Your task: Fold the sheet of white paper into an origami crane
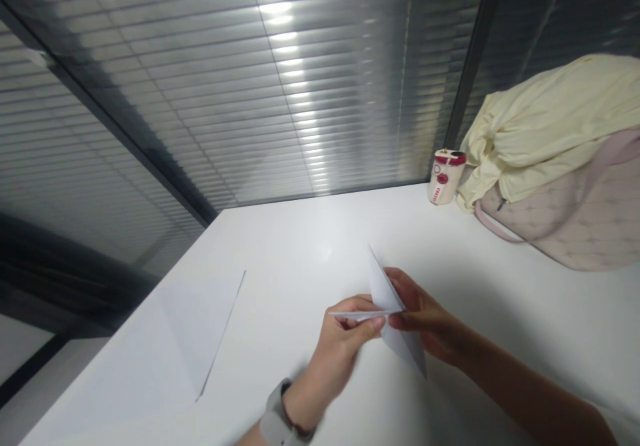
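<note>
Paper in your hands: one folded white paper (387, 303), held up above the white table (305, 246). It has sharp points and a long, thin fold.

How it feels: It looks very light, thin and a bit soft. It can bend or crease with a hard squeeze, and its smooth sides may slip.

Where to hold it: Pinch it near the thick folded middle, not at the thin tips.

Your left hand (340, 346): The fingers are curled and pinch the paper from the left.

Your right hand (423, 316): The fingers are close together and pinch the paper from the right.

Close by: A gray watch (277, 416) is on your left wrist.

Count: You have two hands, one folded paper and one watch. There is one flat paper sheet (200, 339) on the table, to the left. Far off are one small white cup with a red lid (447, 177), one pale yellow cloth (550, 126) and one pink bag (565, 219).
</note>
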{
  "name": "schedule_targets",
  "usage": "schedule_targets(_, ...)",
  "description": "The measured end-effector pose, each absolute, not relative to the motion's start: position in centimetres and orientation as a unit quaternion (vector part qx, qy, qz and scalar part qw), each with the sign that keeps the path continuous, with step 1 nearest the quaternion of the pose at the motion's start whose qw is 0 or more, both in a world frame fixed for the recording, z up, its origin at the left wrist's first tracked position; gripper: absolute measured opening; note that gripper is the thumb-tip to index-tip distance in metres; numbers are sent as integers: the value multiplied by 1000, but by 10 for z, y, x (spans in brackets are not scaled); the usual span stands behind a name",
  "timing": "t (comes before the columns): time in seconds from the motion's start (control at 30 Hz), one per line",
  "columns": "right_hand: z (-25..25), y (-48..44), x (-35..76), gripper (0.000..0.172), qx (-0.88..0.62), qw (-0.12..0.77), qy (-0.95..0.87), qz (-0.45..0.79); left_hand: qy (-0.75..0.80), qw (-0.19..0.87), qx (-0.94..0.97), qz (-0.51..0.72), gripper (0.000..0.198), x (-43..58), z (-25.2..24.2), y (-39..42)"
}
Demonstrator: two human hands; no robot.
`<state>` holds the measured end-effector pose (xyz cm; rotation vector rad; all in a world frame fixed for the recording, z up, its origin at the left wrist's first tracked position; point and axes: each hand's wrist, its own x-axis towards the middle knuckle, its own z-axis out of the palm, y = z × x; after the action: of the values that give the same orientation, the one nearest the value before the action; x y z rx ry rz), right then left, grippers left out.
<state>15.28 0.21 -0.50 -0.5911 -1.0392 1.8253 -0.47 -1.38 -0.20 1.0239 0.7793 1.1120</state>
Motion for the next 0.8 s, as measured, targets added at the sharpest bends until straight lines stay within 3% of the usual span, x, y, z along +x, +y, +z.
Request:
schedule_targets(0.17,-12,5,156,55,-245,453,-507,691,370,604,509,489,11,-9,-3,-14)
schedule_targets(0.4,-13,9,165,50,-243,430,-615,615,333,650,510,455,13,-10,-4,-15)
schedule_targets(0.6,-18,10,164,48,-228,430,-622,613,309,605,563,471,50,-14,-1,-13)
schedule_targets(0.8,-23,12,164,50,-215,433,-610,628,342,520,642,449,50,-18,-6,-13)
